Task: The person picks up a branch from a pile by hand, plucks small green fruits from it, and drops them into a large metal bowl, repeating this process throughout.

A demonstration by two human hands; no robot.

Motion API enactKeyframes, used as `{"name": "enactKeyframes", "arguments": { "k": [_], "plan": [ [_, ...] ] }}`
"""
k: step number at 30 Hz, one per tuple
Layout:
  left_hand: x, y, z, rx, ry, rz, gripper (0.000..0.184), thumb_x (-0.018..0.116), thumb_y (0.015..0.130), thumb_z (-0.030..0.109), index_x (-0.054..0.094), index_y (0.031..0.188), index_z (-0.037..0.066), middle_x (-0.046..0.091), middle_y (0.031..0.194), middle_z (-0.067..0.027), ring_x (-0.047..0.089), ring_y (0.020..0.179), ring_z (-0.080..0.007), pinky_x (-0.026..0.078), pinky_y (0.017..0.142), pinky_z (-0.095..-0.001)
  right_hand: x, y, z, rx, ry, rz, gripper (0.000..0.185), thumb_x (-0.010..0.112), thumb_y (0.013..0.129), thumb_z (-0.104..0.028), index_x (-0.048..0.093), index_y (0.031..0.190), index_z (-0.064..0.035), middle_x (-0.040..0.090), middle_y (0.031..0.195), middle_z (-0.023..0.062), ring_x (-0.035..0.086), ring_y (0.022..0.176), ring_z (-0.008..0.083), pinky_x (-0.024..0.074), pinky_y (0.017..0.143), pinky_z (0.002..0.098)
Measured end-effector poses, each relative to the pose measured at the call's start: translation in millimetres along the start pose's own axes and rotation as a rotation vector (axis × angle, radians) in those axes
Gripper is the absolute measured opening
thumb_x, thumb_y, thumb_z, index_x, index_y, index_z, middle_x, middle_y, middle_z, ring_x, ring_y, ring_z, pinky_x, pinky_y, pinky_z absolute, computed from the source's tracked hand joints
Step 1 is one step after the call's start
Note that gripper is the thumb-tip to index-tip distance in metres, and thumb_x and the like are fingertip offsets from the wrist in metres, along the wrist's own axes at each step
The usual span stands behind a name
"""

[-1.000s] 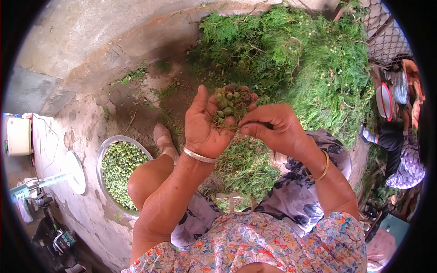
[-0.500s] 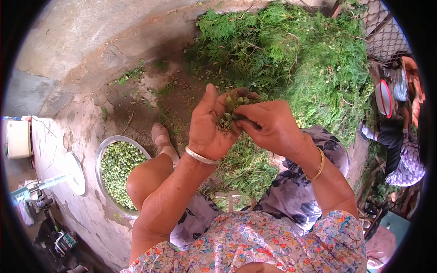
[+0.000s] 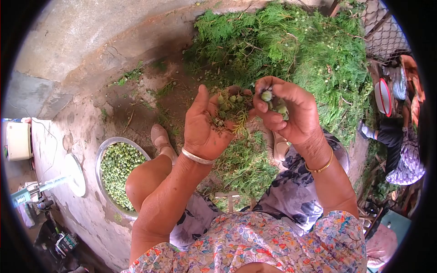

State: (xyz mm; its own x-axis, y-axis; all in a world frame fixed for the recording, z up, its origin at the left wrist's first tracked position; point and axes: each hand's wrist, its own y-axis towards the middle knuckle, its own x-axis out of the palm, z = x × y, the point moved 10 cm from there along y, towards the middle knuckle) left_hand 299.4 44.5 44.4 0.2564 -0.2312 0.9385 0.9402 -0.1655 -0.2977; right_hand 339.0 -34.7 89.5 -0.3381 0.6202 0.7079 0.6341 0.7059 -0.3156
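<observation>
My left hand (image 3: 205, 125) is palm up, cupping several green cones and bits of sprig (image 3: 230, 102), its thumb raised. Just to its right, my right hand (image 3: 291, 111) has turned partly upward, with its fingers curled round a few round green cones (image 3: 278, 105). A yellowish-green sprig (image 3: 241, 125) pokes out between the two hands. The fingertips of my left hand are partly hidden behind the cones and debris.
A metal basin (image 3: 99, 168) of green cones stands left of my knee. Cut green branches (image 3: 318, 68) are heaped ahead and right. A standing fan (image 3: 75, 175) is at left. Another person (image 3: 405, 157) is at the far right, near a red-rimmed basin (image 3: 383, 98).
My right hand has lifted away from my left palm to the right and turned, now showing cones in its fingers. Fewer cones show in my left palm than a second ago.
</observation>
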Motion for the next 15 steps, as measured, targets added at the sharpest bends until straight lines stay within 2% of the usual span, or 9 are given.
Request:
{"name": "enactKeyframes", "arguments": {
  "k": [3,5,6,8,9,10,12,13,15],
  "plan": [
    [5.7,0.4,-2.0,-0.016,-0.01,-0.056,0.062,0.037,0.094,0.05,0.047,0.116,-0.007,0.056,0.114,-0.0233,0.057,0.105,-0.0343,0.044,0.096,-0.048,-2.3,-1.4,-0.6,-0.011,0.036,0.095,0.026,0.064,0.082,-0.025,0.059,0.084,0.0009,0.058,0.07,0.0092,0.044,0.048,0.008,0.0286,0.037,0.0182],
    [2.3,0.4,-3.6,-0.023,-0.004,-0.027,0.063,0.037,0.094,0.05,0.047,0.117,-0.008,0.057,0.112,-0.0225,0.058,0.104,-0.0337,0.046,0.095,-0.046,-12.4,-4.8,-22.1,-0.2,-0.647,0.282,0.02,0.068,0.081,-0.019,0.062,0.077,0.0001,0.06,0.065,0.0046,0.048,0.049,0.0076,0.0335,0.038,0.0196],
    [0.4,0.3,-3.6,-0.024,-0.004,-0.028,0.063,0.037,0.094,0.05,0.047,0.117,-0.008,0.057,0.112,-0.0225,0.058,0.104,-0.0337,0.046,0.095,-0.046,-11.9,-2.9,-15.5,-0.201,-0.647,0.283,0.02,0.068,0.081,-0.019,0.062,0.077,0.0001,0.06,0.065,0.0046,0.048,0.049,0.0076,0.0335,0.038,0.0196],
    [-2.9,-0.1,-5.5,-0.046,-0.046,-0.043,0.063,0.036,0.095,0.05,0.048,0.116,-0.008,0.058,0.11,-0.0213,0.059,0.101,-0.0327,0.048,0.092,-0.0439,4.2,-8.8,-25.2,-0.518,-1.012,0.302,0.013,0.07,0.078,-0.011,0.064,0.077,0.0009,0.063,0.062,0.0048,0.053,0.051,0.0083,0.0407,0.042,0.0233],
    [-2.5,0.2,-5.7,-0.047,-0.046,-0.043,0.063,0.036,0.095,0.05,0.048,0.116,-0.008,0.058,0.11,-0.0213,0.059,0.101,-0.0327,0.048,0.092,-0.0439,7.8,-8.4,-24.3,-0.569,-1.172,0.288,0.012,0.069,0.077,-0.009,0.065,0.083,0.001,0.064,0.065,0.0099,0.057,0.054,0.0099,0.045,0.048,0.0263],
    [-3.6,0.0,-7.1,-0.058,-0.038,-0.03,0.063,0.036,0.095,0.05,0.048,0.116,-0.008,0.059,0.109,-0.021,0.06,0.1,-0.0323,0.049,0.091,-0.0432,5.0,-8.6,-24.5,-0.569,-1.172,0.29,0.012,0.069,0.077,-0.009,0.065,0.083,0.001,0.064,0.065,0.0099,0.057,0.054,0.0099,0.045,0.048,0.0263],
    [-4.4,0.2,-9.2,-0.068,-0.031,-0.018,0.062,0.036,0.095,0.049,0.048,0.116,-0.008,0.059,0.108,-0.0207,0.06,0.099,-0.0319,0.05,0.089,-0.0425,15.8,-6.5,-21.0,-0.581,-1.474,0.249,0.012,0.068,0.076,-0.005,0.065,0.085,0.0009,0.063,0.066,0.0142,0.057,0.055,0.0097,0.0453,0.049,0.0277],
    [-6.2,0.9,-9.1,-0.057,-0.028,0.005,0.062,0.037,0.095,0.049,0.049,0.116,-0.008,0.059,0.108,-0.0206,0.06,0.099,-0.0316,0.05,0.09,-0.0433,15.6,-6.1,-20.7,-0.582,-1.475,0.248,0.012,0.068,0.076,-0.005,0.065,0.085,0.0009,0.063,0.066,0.0142,0.057,0.055,0.0097,0.0453,0.049,0.0277],
    [-8.5,0.5,-6.6,-0.045,-0.025,0.028,0.061,0.037,0.095,0.049,0.049,0.116,-0.008,0.059,0.109,-0.0204,0.06,0.1,-0.0313,0.05,0.09,-0.0441,1.1,-3.5,-21.4,-0.497,-1.147,0.298,0.01,0.066,0.078,-0.006,0.065,0.084,0.0017,0.064,0.066,0.0106,0.058,0.056,0.0088,0.0461,0.05,0.0266]
  ]
}}
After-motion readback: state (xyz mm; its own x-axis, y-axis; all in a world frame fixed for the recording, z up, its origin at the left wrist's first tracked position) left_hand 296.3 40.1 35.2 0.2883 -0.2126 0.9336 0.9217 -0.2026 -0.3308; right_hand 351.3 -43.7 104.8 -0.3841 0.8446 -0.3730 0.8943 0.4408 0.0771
